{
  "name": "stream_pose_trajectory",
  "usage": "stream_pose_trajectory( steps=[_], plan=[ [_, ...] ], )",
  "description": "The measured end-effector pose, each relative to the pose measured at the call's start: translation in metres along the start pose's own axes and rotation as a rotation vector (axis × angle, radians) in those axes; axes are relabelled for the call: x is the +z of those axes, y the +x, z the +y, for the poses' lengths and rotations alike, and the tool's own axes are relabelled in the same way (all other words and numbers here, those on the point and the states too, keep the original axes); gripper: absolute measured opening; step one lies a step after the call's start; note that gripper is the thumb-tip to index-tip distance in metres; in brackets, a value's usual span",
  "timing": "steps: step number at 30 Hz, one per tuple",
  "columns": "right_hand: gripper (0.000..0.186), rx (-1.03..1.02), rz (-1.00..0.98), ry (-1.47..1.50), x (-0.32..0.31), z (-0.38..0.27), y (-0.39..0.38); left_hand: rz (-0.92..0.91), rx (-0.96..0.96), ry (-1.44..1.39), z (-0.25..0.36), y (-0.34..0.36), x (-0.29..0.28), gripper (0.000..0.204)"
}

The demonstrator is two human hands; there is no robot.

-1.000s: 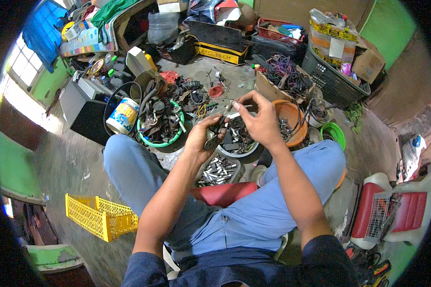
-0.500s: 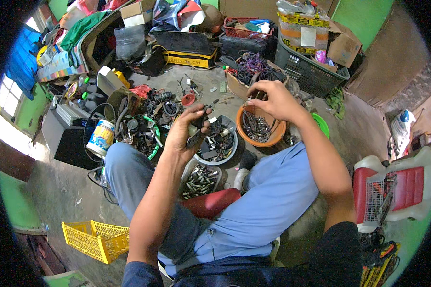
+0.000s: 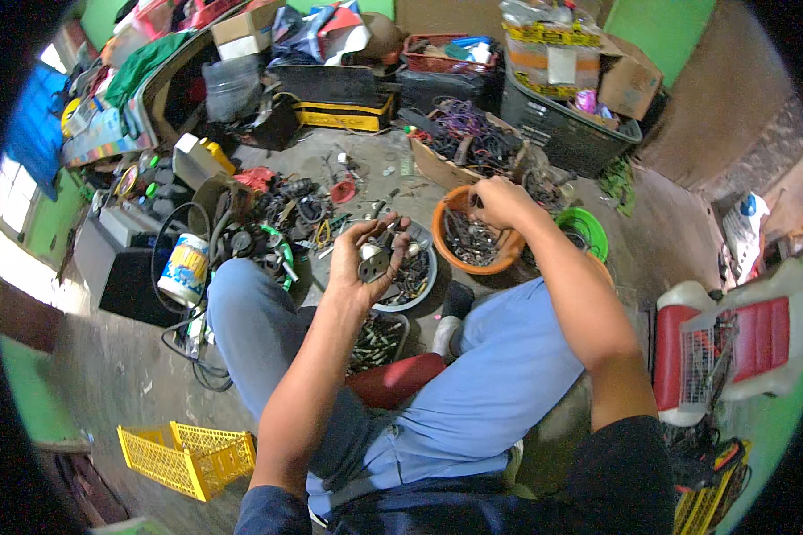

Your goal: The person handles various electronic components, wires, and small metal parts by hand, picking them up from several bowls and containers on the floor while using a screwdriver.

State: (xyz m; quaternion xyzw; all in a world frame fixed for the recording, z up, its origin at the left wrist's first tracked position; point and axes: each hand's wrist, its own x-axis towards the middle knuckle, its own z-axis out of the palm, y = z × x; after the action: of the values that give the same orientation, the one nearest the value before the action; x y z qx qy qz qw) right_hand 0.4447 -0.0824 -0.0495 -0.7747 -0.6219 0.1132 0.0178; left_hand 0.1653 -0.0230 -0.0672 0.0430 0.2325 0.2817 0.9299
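Note:
My left hand (image 3: 359, 267) holds a cluster of small parts, including a dark rounded piece (image 3: 375, 264), above a grey basin of mixed parts (image 3: 417, 296). My right hand (image 3: 500, 201) is over the orange basin (image 3: 500, 263) of small metal pieces, fingers closed downward; what they hold, if anything, is hidden. Below my left hand, between my legs, a container of small cylindrical pieces (image 3: 373, 334) is partly hidden by my forearm. A green tub (image 3: 589, 227) stands to the right of the orange basin.
Piles of parts (image 3: 303, 201), a box of cables (image 3: 468, 143), a white bucket (image 3: 186, 267), bags and boxes fill the far side. A yellow crate (image 3: 187, 455) lies at my left, a red-and-white padded seat piece (image 3: 758, 343) at my right.
My right hand has moved from beside my left hand rightward to the orange basin and has dipped down. My left hand still holds its parts. The view has shifted slightly.

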Motion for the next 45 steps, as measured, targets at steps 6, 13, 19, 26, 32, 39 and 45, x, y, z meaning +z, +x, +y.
stream_pose_trajectory(
  steps=[6,13,19,26,32,39,45],
  plan=[
    [0.027,-0.376,0.345,0.346,-0.028,-0.081,-0.019,-0.001,0.096,-0.156,0.013,-0.034,0.013,0.041],
    [0.018,-0.778,0.491,0.555,-0.03,-0.176,-0.039,-0.065,0.218,-0.148,0.039,-0.068,-0.004,0.04],
    [0.038,-0.89,0.391,0.402,-0.023,-0.202,-0.031,-0.009,0.282,-0.092,0.058,-0.07,-0.025,0.026],
    [0.037,-0.932,0.351,0.368,-0.019,-0.206,-0.02,-0.062,0.284,-0.062,0.06,-0.078,-0.024,0.022],
    [0.032,-0.942,0.358,0.383,-0.015,-0.204,-0.015,0.029,0.285,-0.047,0.056,-0.08,-0.015,0.022],
    [0.033,-0.884,0.364,0.308,-0.018,-0.201,-0.022,0.02,0.248,-0.002,0.051,-0.076,-0.018,0.022],
    [0.027,-0.894,0.432,0.387,-0.016,-0.203,-0.021,0.069,0.246,0.019,0.054,-0.079,-0.016,0.023]
  ],
)
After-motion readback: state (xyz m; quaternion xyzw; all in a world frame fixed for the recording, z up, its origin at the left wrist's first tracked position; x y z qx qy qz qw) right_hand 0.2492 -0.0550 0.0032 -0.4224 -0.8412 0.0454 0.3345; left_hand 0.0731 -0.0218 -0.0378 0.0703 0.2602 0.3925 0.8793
